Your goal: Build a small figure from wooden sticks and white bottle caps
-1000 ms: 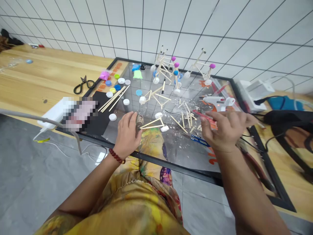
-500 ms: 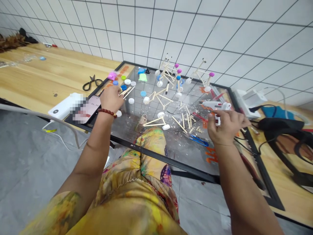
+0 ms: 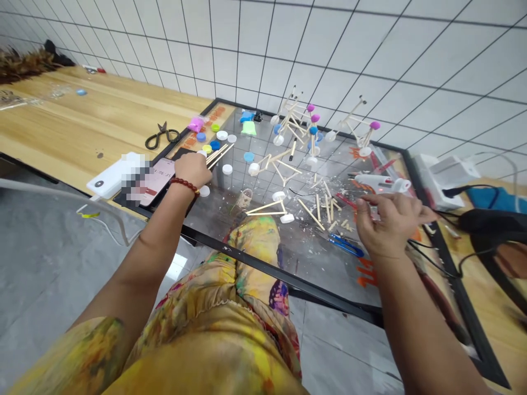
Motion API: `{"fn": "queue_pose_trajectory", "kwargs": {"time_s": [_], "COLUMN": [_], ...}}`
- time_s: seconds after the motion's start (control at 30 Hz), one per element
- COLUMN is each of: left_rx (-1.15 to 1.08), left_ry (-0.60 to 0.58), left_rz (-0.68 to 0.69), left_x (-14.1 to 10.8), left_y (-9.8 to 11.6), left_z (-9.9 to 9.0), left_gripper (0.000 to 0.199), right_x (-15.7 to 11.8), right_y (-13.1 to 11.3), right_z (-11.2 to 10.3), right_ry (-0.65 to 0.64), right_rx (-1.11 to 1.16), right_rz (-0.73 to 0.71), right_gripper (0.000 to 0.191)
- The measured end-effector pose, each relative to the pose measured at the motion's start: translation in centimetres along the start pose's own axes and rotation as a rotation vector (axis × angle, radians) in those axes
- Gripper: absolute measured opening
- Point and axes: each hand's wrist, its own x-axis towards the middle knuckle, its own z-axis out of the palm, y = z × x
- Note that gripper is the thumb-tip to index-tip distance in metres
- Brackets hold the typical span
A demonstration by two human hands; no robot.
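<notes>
My left hand [image 3: 192,169], with a red bead bracelet at the wrist, is closed at the near end of several thin wooden sticks [image 3: 220,154] beside the phone [image 3: 153,181]; its fingertips are hidden. On the right, my right hand [image 3: 385,222] hovers with fingers apart, just in front of the white glue gun [image 3: 382,184], and holds nothing. Between the hands lie a stick triangle with white caps [image 3: 265,208], loose short sticks [image 3: 328,208] and blue snips [image 3: 346,246]. Stick frames with white caps and pink and blue balls [image 3: 294,122] stand at the back.
Black scissors [image 3: 162,135] and a white power bank [image 3: 117,176] lie on the left. Bottle caps [image 3: 222,135] and clay packets [image 3: 248,128] sit at the back left of the glass board. A power strip [image 3: 438,184] and black cables are at the right.
The view has shifted slightly, moving the board's right side rightward. My left fingers have closed in more around the sticks' near end. My right hand stays open near the glue gun.
</notes>
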Motion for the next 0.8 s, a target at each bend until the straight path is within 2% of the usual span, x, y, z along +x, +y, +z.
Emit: {"fn": "queue_pose_trajectory", "kwargs": {"time_s": [0.1,0.17,0.2,0.27,0.37,0.47,0.6,0.7,0.8], "left_rx": [-0.065,-0.135,-0.189,-0.379,-0.728,-0.868,-0.849,-0.869,-0.887], "left_ry": [0.040,0.099,0.155,0.299,0.389,0.422,0.498,0.496,0.524], "left_rz": [-0.085,-0.107,-0.091,0.025,0.184,0.127,0.055,0.085,0.177], "left_x": [0.5,0.9,1.0,1.1,1.9,3.3,4.5,4.5,4.3], "left_y": [-1.4,-1.1,-0.3,2.1,6.3,8.4,7.2,5.9,5.9], "left_z": [-1.2,-1.3,-1.1,-0.2,1.6,2.7,3.2,3.7,4.5], "left_gripper": [0.008,0.004,0.004,0.007,0.016,0.024,0.030,0.030,0.027], "right_x": [0.1,0.2,0.2,0.2,0.1,0.0,0.0,0.1,0.1], "right_y": [-0.5,-0.7,-0.7,-0.5,0.0,0.5,1.2,1.7,1.7], "right_z": [-0.2,-0.3,-0.2,0.0,0.4,0.5,0.2,0.3,0.5], "right_ry": [0.000,-0.024,-0.029,-0.016,0.059,0.090,0.050,0.012,-0.032], "right_rx": [0.016,0.020,0.019,0.020,0.043,0.037,-0.021,-0.039,-0.057], "right_rz": [0.007,0.024,0.026,0.023,0.016,0.028,0.051,0.060,0.037], "right_gripper": [0.021,0.020,0.021,0.022,0.026,0.024,0.023,0.027,0.031]}}
